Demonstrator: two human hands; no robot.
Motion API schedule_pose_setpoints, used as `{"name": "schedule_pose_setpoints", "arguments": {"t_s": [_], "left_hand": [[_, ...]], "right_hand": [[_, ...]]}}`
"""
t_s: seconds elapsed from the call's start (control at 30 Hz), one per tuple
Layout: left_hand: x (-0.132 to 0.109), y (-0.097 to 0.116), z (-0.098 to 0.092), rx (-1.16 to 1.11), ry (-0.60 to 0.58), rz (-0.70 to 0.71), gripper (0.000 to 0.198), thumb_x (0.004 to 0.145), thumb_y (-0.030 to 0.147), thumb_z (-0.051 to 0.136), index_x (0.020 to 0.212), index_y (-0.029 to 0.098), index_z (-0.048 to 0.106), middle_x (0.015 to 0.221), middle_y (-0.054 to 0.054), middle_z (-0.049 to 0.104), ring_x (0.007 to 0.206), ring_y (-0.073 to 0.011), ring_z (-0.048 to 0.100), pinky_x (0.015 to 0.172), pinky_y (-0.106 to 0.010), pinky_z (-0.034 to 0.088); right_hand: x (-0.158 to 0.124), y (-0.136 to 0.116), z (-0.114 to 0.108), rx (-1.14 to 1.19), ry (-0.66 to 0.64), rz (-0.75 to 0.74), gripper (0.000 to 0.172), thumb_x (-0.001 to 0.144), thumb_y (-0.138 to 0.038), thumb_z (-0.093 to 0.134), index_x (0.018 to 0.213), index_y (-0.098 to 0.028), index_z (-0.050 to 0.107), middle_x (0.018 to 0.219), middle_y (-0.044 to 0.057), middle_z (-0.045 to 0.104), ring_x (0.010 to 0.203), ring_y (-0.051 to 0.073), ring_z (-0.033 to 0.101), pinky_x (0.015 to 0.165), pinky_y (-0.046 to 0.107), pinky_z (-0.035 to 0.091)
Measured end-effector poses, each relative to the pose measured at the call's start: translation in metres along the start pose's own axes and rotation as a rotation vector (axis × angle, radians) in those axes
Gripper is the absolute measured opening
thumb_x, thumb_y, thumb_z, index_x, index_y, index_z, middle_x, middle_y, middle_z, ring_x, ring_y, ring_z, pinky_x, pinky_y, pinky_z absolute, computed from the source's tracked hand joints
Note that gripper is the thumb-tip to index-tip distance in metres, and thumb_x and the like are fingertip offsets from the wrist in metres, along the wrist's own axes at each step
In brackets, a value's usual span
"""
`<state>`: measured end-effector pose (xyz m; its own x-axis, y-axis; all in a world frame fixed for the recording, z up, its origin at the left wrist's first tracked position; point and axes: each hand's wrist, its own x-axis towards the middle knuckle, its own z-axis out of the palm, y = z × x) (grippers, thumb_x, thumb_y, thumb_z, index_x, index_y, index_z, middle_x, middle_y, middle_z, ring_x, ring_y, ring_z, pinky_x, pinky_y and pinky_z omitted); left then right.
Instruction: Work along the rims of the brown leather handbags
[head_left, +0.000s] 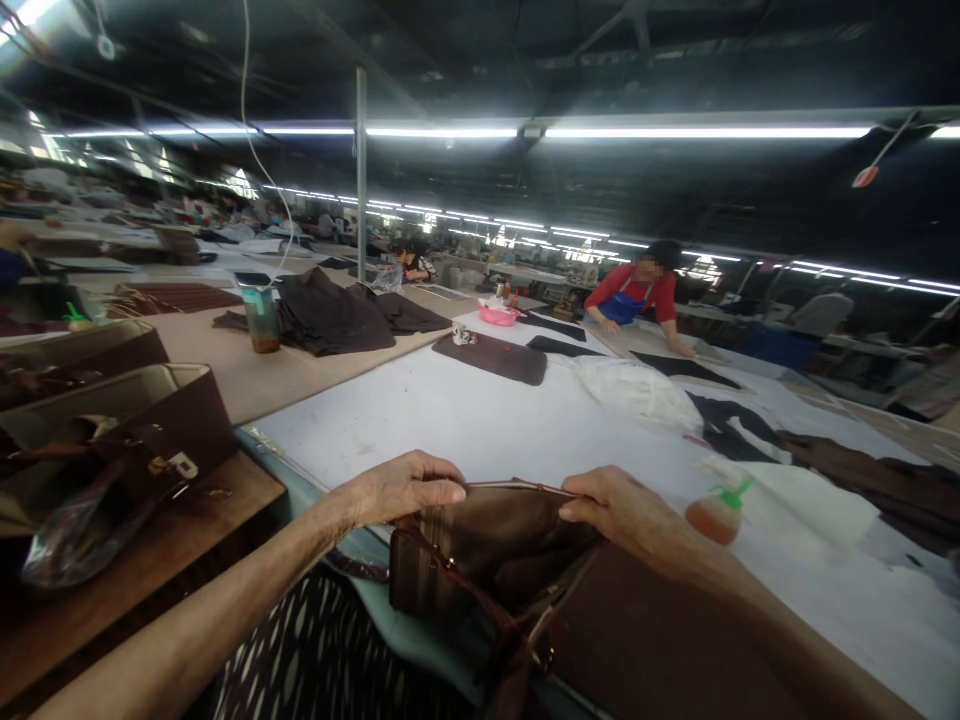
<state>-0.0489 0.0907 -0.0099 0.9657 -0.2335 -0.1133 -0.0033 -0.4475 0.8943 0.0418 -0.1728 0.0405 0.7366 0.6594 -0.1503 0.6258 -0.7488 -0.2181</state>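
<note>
A dark brown handbag lies before me at the table's near edge, its mouth toward me and its tan lining showing. My left hand pinches the far rim of the mouth between thumb and fingers. On the same rim, a short way to the right, my right hand grips with thumb and fingertips. Between them the edge is stretched nearly straight. A brown strap with small metal fittings crosses the opening. The bag's lower part runs out of view.
Left, more brown bags stand on a wooden surface. A green-topped bottle sits right on the white table. Beyond are a jar, dark fabric, a pink basket and a person in a blue apron.
</note>
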Motion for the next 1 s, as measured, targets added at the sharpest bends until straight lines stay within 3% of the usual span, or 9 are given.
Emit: {"name": "schedule_pose_setpoints", "arguments": {"t_s": [0.13,0.3,0.43,0.53,0.67,0.8,1.0], "left_hand": [[-0.002,0.007,0.002,0.092,0.054,0.048,0.03,0.082,0.043,0.048,0.083,0.015,0.06,0.057,0.004,0.034,0.051,-0.0077,0.029,0.046,-0.02,0.022],[-0.001,0.019,0.013,0.618,0.259,0.095,0.022,0.084,0.026,0.039,0.081,0.021,0.06,0.062,0.0,0.049,0.061,-0.0141,0.045,0.06,-0.025,0.032],[0.009,0.035,0.034,0.934,0.368,0.085,0.03,0.068,0.008,0.043,0.091,0.022,0.056,0.083,-0.004,0.059,0.073,-0.0221,0.053,0.064,-0.031,0.036],[0.022,0.044,0.047,0.92,0.32,0.062,0.039,0.058,0.003,0.043,0.092,0.018,0.054,0.093,-0.006,0.058,0.082,-0.0234,0.054,0.066,-0.031,0.039],[0.035,0.041,0.054,0.877,0.368,0.106,0.033,0.06,0.002,0.038,0.085,0.018,0.053,0.089,-0.006,0.057,0.084,-0.0211,0.052,0.066,-0.03,0.038],[0.035,0.036,0.056,0.75,0.419,0.152,0.029,0.061,0.003,0.035,0.078,0.019,0.052,0.081,-0.003,0.057,0.079,-0.0184,0.053,0.067,-0.029,0.037],[0.03,0.043,0.051,0.55,0.348,0.164,0.028,0.062,0.008,0.041,0.082,0.021,0.056,0.086,0.0,0.06,0.081,-0.0173,0.053,0.071,-0.028,0.037]], "right_hand": [[0.004,0.002,0.005,-0.012,0.017,-0.011,0.027,0.081,-0.036,0.045,0.061,-0.017,0.044,0.057,-0.003,0.042,0.057,0.01,0.039,0.056,0.024,0.026],[0.003,-0.004,0.001,0.004,0.015,0.003,0.024,0.079,-0.033,0.046,0.062,-0.017,0.045,0.058,-0.002,0.046,0.058,0.011,0.042,0.056,0.024,0.028],[0.0,-0.014,-0.007,0.013,-0.026,-0.017,0.021,0.077,-0.026,0.047,0.06,-0.016,0.041,0.058,-0.002,0.045,0.059,0.011,0.042,0.057,0.024,0.026],[-0.002,-0.015,-0.008,0.016,-0.005,-0.035,0.02,0.077,-0.025,0.047,0.06,-0.016,0.04,0.059,-0.003,0.043,0.06,0.01,0.041,0.058,0.024,0.025],[-0.007,-0.012,-0.007,0.023,0.009,-0.046,0.021,0.077,-0.027,0.047,0.06,-0.016,0.04,0.061,-0.002,0.044,0.064,0.012,0.041,0.06,0.025,0.026],[-0.008,-0.004,-0.007,0.064,-0.004,-0.041,0.022,0.078,-0.027,0.047,0.06,-0.016,0.04,0.06,-0.002,0.042,0.062,0.011,0.039,0.059,0.024,0.026],[-0.006,0.003,-0.007,0.103,-0.017,-0.034,0.023,0.079,-0.027,0.047,0.06,-0.016,0.04,0.058,-0.003,0.038,0.056,0.009,0.035,0.054,0.023,0.024]]}}
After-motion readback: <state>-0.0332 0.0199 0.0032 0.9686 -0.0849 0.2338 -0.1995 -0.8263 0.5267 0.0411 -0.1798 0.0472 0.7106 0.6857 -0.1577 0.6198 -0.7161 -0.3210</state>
